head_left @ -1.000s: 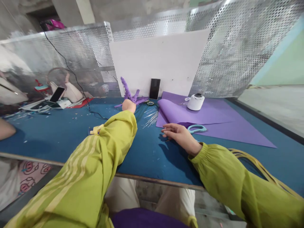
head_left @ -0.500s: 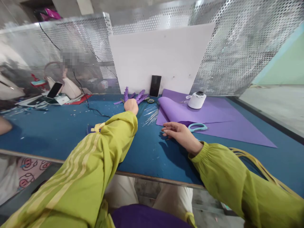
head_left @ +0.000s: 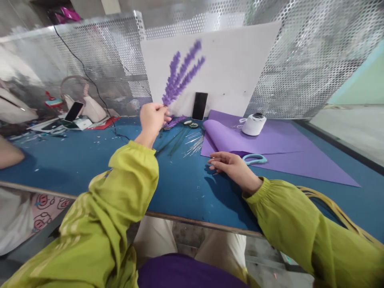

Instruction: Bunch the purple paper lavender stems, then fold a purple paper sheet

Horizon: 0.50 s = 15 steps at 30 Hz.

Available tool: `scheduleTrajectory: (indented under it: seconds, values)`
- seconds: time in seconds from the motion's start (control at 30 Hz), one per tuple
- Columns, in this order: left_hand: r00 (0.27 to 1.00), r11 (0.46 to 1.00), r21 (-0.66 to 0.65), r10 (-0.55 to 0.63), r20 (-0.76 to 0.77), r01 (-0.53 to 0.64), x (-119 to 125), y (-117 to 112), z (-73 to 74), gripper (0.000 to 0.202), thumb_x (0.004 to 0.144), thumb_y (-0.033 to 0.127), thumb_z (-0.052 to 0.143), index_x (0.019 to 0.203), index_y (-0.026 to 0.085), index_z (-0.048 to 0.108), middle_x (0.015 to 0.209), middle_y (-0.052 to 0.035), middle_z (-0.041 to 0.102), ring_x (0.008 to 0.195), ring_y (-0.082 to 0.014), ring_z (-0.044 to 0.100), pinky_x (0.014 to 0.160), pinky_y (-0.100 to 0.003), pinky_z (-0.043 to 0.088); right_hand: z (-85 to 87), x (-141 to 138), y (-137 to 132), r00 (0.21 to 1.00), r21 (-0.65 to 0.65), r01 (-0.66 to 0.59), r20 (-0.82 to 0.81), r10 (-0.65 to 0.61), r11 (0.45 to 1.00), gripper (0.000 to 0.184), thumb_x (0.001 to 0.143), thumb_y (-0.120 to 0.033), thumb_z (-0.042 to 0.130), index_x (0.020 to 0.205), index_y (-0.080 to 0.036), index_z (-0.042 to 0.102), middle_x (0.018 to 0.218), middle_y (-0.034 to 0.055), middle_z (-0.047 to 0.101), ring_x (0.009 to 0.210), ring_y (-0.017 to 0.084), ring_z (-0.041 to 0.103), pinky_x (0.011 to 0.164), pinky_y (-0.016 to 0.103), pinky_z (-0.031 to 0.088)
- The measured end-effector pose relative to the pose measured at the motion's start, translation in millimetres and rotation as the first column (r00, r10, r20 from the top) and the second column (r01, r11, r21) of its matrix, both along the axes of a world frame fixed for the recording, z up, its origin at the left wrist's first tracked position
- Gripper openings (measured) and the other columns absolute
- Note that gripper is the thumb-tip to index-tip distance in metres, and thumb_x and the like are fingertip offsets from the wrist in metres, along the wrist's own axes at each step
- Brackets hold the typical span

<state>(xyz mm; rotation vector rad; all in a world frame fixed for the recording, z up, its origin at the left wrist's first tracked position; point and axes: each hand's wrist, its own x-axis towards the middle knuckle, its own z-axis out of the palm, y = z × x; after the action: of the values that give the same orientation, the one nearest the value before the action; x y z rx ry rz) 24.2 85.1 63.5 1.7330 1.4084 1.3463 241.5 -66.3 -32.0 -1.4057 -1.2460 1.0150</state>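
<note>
My left hand (head_left: 152, 117) is raised above the blue table (head_left: 75, 160) and closed on a bunch of purple lavender sprigs (head_left: 181, 74), which stand up in front of the white board (head_left: 228, 68). More purple sprigs with green stems (head_left: 174, 134) lie on the table just beyond that hand. My right hand (head_left: 231, 166) rests flat on the table with its fingers stretched out, holding nothing. It lies beside the light-blue scissors (head_left: 255, 159) and the rolled edge of the purple paper sheet (head_left: 270, 148).
A black phone (head_left: 200, 105) leans against the white board. A white tape dispenser (head_left: 254, 123) stands on the purple paper. Thin wires (head_left: 194, 146) lie near the paper roll. Another person's arm (head_left: 10, 154) shows at the far left, near a phone and clutter (head_left: 72, 114).
My left hand has lifted the purple sprigs from the table and now holds them upright. My right hand has stayed in place.
</note>
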Motion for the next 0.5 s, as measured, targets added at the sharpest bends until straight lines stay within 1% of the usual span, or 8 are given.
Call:
scheduleTrajectory:
  seconds: [0.03, 0.07, 0.13, 0.2, 0.27, 0.33, 0.37, 0.5]
  values:
    - [0.999, 1.0, 0.026, 0.0, 0.055, -0.002, -7.9, -9.5, 1.9, 0.024, 0.093, 0.027, 0.048, 0.103, 0.013, 0.066, 0.099, -0.0104, 0.069, 0.082, -0.0164, 0.069, 0.066, -0.025, 0.051, -0.2, 0.2, 0.0, 1.0, 0.0, -0.002, 0.002, 0.002, 1.0, 0.029, 0.073, -0.02, 0.074, 0.101, -0.016, 0.067, 0.093, 0.0079, 0.076, 0.072, 0.016, 0.071, 0.057, 0.024, 0.053]
    - [0.981, 0.998, 0.066, -0.022, 0.191, 0.009, -16.0, -19.4, 1.9, 0.022, 0.09, 0.026, 0.053, 0.099, 0.012, 0.067, 0.095, -0.009, 0.069, 0.076, -0.0143, 0.068, 0.064, -0.024, 0.05, -0.4, 0.5, -0.1, 1.0, -0.001, -0.005, 0.005, 0.005, 1.0, 0.03, 0.073, -0.022, 0.075, 0.101, -0.016, 0.067, 0.093, 0.0079, 0.076, 0.072, 0.016, 0.071, 0.057, 0.024, 0.053]
    - [0.922, 0.994, 0.103, -0.084, 0.377, 0.048, -30.9, -38.9, -3.8, 0.016, 0.085, 0.026, 0.06, 0.091, 0.013, 0.069, 0.086, -0.0058, 0.069, 0.072, -0.0122, 0.067, 0.065, -0.023, 0.05, -1.0, 1.2, -0.2, 1.0, -0.002, -0.012, 0.011, 0.012, 1.0, 0.032, 0.072, -0.025, 0.076, 0.101, -0.017, 0.067, 0.093, 0.008, 0.076, 0.072, 0.016, 0.071, 0.057, 0.024, 0.053]
    - [0.874, 0.99, 0.061, -0.142, 0.465, 0.128, -41.0, -57.1, -16.9, 0.015, 0.08, 0.027, 0.067, 0.086, 0.014, 0.07, 0.08, -0.0034, 0.068, 0.07, -0.0106, 0.065, 0.066, -0.023, 0.05, -1.7, 2.1, -0.3, 1.0, -0.002, -0.02, 0.019, 0.02, 1.0, 0.034, 0.071, -0.028, 0.077, 0.102, -0.017, 0.067, 0.094, 0.0081, 0.076, 0.073, 0.017, 0.071, 0.058, 0.025, 0.053]
    - [0.828, 0.973, -0.029, -0.178, 0.532, 0.228, -44.1, -73.0, -34.6, 0.017, 0.077, 0.029, 0.071, 0.085, 0.014, 0.07, 0.077, -0.0019, 0.068, 0.068, -0.0089, 0.063, 0.065, -0.021, 0.047, -2.3, 2.7, -0.3, 0.999, 0.003, -0.027, 0.031, 0.027, 1.0, 0.036, 0.071, -0.03, 0.077, 0.103, -0.017, 0.067, 0.094, 0.0081, 0.076, 0.074, 0.017, 0.071, 0.059, 0.025, 0.054]
    - [0.779, 0.929, -0.159, -0.176, 0.602, 0.333, -40.3, -86.0, -52.5, 0.018, 0.076, 0.031, 0.073, 0.084, 0.015, 0.069, 0.076, -0.0002, 0.068, 0.066, -0.0073, 0.061, 0.064, -0.019, 0.045, -2.9, 2.9, -0.2, 0.998, 0.014, -0.028, 0.049, 0.027, 1.0, 0.037, 0.072, -0.033, 0.076, 0.103, -0.017, 0.067, 0.095, 0.0083, 0.076, 0.075, 0.017, 0.071, 0.061, 0.026, 0.054]
    - [0.747, 0.884, -0.223, -0.186, 0.638, 0.41, -36.4, -91.1, -60.1, 0.018, 0.077, 0.031, 0.073, 0.085, 0.016, 0.069, 0.077, 0.0006, 0.068, 0.067, -0.0065, 0.061, 0.064, -0.019, 0.043, -3.3, 2.8, -0.2, 0.998, 0.022, -0.026, 0.06, 0.025, 0.999, 0.037, 0.072, -0.033, 0.075, 0.104, -0.017, 0.067, 0.095, 0.0083, 0.075, 0.075, 0.018, 0.071, 0.062, 0.027, 0.054]
    - [0.715, 0.766, -0.315, -0.255, 0.65, 0.56, -15.5, -98.7, -77.1, 0.019, 0.077, 0.03, 0.073, 0.085, 0.013, 0.069, 0.079, -0.003, 0.07, 0.066, -0.0095, 0.063, 0.065, -0.022, 0.044, -4.4, 1.3, -0.8, 0.992, 0.063, -0.02, 0.124, 0.012, 0.998, 0.037, 0.073, -0.035, 0.073, 0.105, -0.017, 0.067, 0.091, 0.0069, 0.075, 0.075, 0.019, 0.07, 0.066, 0.031, 0.054]
